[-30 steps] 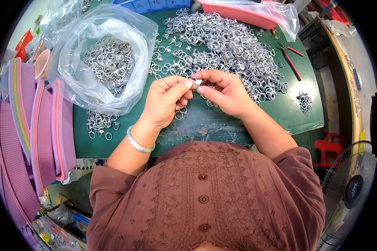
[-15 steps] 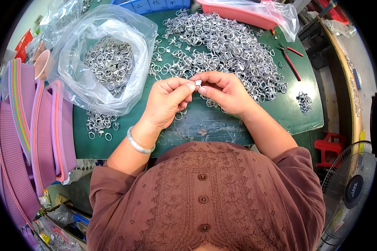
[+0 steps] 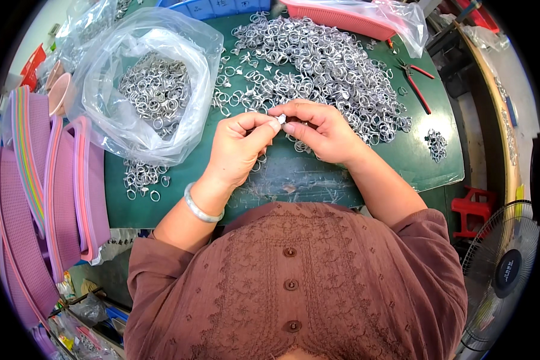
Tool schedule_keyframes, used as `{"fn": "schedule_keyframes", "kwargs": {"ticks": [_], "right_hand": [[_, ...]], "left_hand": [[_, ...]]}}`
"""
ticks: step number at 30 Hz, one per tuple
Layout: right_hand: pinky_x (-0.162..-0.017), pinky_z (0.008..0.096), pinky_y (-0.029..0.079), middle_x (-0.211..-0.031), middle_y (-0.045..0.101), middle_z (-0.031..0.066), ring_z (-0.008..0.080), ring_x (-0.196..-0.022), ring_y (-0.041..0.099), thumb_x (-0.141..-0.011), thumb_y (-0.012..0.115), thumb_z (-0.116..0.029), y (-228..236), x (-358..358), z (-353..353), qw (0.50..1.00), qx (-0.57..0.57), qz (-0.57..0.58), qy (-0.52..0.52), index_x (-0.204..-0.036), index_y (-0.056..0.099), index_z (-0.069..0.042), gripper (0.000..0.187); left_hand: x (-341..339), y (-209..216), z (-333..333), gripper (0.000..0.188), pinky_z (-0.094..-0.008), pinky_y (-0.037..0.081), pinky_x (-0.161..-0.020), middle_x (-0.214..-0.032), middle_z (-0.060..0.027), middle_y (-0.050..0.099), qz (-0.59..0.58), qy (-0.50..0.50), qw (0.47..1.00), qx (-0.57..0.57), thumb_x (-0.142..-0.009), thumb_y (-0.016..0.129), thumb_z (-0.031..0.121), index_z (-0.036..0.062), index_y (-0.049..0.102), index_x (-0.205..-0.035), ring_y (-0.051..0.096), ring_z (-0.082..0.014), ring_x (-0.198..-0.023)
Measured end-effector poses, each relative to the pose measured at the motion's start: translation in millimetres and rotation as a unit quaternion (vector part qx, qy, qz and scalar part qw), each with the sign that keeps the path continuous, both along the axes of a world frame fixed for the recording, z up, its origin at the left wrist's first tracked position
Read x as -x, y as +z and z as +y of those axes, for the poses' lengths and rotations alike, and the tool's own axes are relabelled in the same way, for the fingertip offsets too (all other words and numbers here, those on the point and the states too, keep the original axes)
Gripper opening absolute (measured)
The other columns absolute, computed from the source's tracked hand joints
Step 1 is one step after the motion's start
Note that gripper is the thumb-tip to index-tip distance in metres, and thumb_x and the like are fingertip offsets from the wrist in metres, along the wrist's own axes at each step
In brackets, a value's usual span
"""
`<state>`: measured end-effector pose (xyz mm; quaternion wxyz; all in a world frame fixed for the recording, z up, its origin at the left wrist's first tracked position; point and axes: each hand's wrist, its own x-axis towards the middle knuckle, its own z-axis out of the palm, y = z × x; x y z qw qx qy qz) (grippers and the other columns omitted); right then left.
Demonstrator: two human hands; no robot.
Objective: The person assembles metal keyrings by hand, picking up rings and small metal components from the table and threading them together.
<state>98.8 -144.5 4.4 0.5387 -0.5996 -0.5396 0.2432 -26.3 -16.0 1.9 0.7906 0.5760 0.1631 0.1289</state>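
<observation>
Between my fingertips is a small silvery ring (image 3: 282, 119), partly covered by them. My left hand (image 3: 239, 144) pinches it from the left with thumb and forefinger. From the other side, my right hand (image 3: 323, 133) has its thumb and forefinger closed on it too. Just beyond both hands spreads a big heap of grey metal rings (image 3: 342, 72) on the green table (image 3: 282, 198). To the left stands a clear plastic bag (image 3: 204, 78) with its mouth wide, and more rings (image 3: 156, 90) lie inside it.
Red-handled pliers (image 3: 417, 87) and a small ring pile (image 3: 436, 146) lie at the right. Loose rings (image 3: 144, 177) sit below the bag. Purple baskets (image 3: 60, 198) crowd the left edge. A pink basket (image 3: 336, 21) and blue bin (image 3: 216, 7) stand behind. A fan (image 3: 504, 270) is at lower right.
Both hands stay together on the ring, with only a slight shift of the fingers. The whole view has moved a few pixels.
</observation>
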Motion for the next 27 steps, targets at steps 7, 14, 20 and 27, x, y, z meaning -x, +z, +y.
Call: {"fn": "schedule_keyframes", "kwargs": {"ticks": [7,14,20,27], "right_hand": [[-0.074,0.0327,0.044,-0.086,0.059,0.0078,0.0241,-0.082,0.055,-0.075,0.057,-0.003,-3.5,1.3,2.9,0.974,-0.043,-0.22,-0.032,-0.092,0.06,-0.003,0.018],[-0.074,0.0335,0.039,-0.084,0.056,0.0058,0.0237,-0.081,0.051,-0.072,0.061,-0.004,-8.1,17.0,11.6,0.946,-0.021,-0.324,0.018,-0.084,0.06,-0.005,0.013],[-0.077,0.0344,0.036,-0.08,0.054,0.003,0.0216,-0.081,0.049,-0.07,0.06,-0.009,-10.6,28.3,16.8,0.912,-0.008,-0.411,-0.002,-0.078,0.06,-0.009,0.009],[-0.076,0.0339,0.036,-0.08,0.054,0.0032,0.0214,-0.078,0.05,-0.069,0.06,-0.006,-9.0,30.5,18.5,0.907,-0.002,-0.421,-0.005,-0.077,0.059,-0.008,0.008]], "left_hand": [[51.8,11.1,18.1,0.007,-0.0159,0.031,-0.047,-0.063,0.005,0.051,0.035,0.043,0.99,-0.126,-0.081,0.059,0.006,-0.0006,0.062,-0.08,0.04,-0.0008,-0.053],[131.7,1.5,51.2,0.009,-0.0154,0.028,-0.043,-0.06,0.0041,0.049,0.131,0.167,0.966,-0.147,-0.081,0.058,0.007,-0.0004,0.062,-0.079,0.039,-0.0009,-0.049],[146.5,-4.3,56.2,0.01,-0.0159,0.024,-0.041,-0.058,0.0023,0.047,0.103,0.258,0.96,-0.032,-0.081,0.058,0.006,-0.0026,0.061,-0.081,0.037,-0.0029,-0.048],[153.3,-7.5,56.6,0.009,-0.0161,0.025,-0.04,-0.058,0.0015,0.049,0.117,0.294,0.948,-0.012,-0.079,0.059,0.007,-0.0015,0.061,-0.08,0.039,-0.0037,-0.048]]}}
